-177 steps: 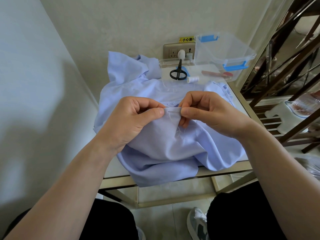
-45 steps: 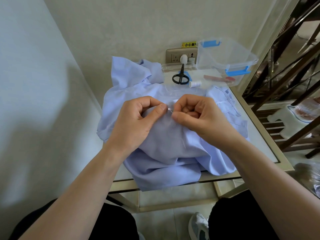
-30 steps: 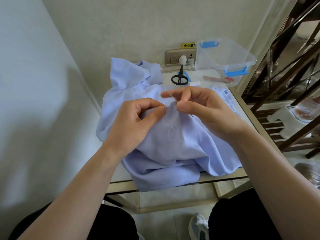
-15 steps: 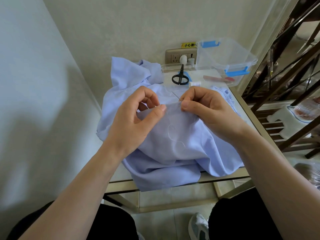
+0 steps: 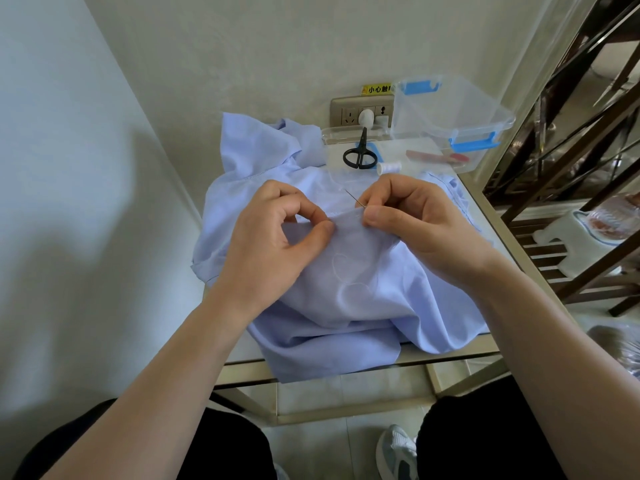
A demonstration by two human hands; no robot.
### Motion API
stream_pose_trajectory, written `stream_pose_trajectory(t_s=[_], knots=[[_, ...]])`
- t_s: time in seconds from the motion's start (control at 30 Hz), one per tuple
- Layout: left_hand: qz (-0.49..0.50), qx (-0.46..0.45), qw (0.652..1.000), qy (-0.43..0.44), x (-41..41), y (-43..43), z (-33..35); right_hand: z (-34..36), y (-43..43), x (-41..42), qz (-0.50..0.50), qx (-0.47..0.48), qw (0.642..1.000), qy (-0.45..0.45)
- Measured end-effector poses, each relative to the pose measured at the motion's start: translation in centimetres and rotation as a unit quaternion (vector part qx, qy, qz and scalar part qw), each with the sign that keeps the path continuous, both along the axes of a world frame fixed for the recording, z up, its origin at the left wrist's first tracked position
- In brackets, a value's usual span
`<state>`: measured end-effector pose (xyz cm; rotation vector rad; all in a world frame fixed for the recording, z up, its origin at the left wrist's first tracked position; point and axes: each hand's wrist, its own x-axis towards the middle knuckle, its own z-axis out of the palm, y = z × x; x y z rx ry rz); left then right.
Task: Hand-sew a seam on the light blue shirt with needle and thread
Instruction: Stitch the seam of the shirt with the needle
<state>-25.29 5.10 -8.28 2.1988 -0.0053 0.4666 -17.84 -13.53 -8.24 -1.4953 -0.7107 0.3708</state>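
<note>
The light blue shirt (image 5: 346, 306) lies bunched on a small glass-topped table (image 5: 485, 237). My left hand (image 5: 270, 244) pinches a raised fold of the shirt between thumb and forefinger. Just to its right, my right hand (image 5: 412, 220) pinches the needle (image 5: 354, 197), whose free end points up and to the left above the fold's edge. White thread (image 5: 349, 275) lies in loose loops on the cloth below both hands.
At the back of the table sit black scissors (image 5: 360, 155), a white thread spool (image 5: 389, 167) and a clear plastic box with blue latches (image 5: 453, 116). A wall socket (image 5: 360, 110) is behind them. A dark wooden rack (image 5: 571, 168) stands to the right.
My right hand pulled the needle up and away from the fold, then came back down to the edge. The thread loops have settled lower on the cloth.
</note>
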Motion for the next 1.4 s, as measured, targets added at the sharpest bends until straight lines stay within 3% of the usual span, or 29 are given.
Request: stream_pose_trajectory(t_s=[0.5, 0.67, 0.87, 1.0, 1.17, 1.27, 1.33, 1.4], knots=[[-0.028, -0.031, 0.999, 0.009, -0.1, 0.4, 0.2, -0.4, -0.1, 0.4, -0.02, 0.008, 1.0, 0.016], [-0.026, -0.125, 0.991, 0.042, -0.3, 0.3, 0.7, -0.4, -0.2, 0.5, -0.021, 0.009, 0.999, 0.028], [-0.046, -0.109, 0.988, 0.1, 0.0, 0.4, 0.5, -0.5, -0.1, 0.4, -0.019, 0.009, 0.999, 0.033], [-0.058, -0.164, 0.976, 0.131, -0.1, 0.3, 0.9, -0.5, -0.2, 0.5, -0.095, -0.017, 0.994, 0.041], [-0.034, -0.205, 0.971, 0.121, 0.0, 0.4, 0.8, -1.3, -0.6, 1.5, -0.254, -0.171, 0.951, -0.04], [-0.023, -0.22, 0.968, 0.117, 0.0, 0.4, 0.8, -0.3, -0.3, 0.5, -0.323, -0.157, 0.915, -0.182], [-0.02, -0.233, 0.965, 0.117, -0.1, 0.3, 0.8, 1.0, 0.5, -1.1, -0.276, -0.083, 0.929, -0.235], [-0.03, -0.254, 0.959, 0.122, -0.1, 0.3, 0.9, 1.6, 1.5, -2.7, -0.198, -0.083, 0.944, -0.252]])
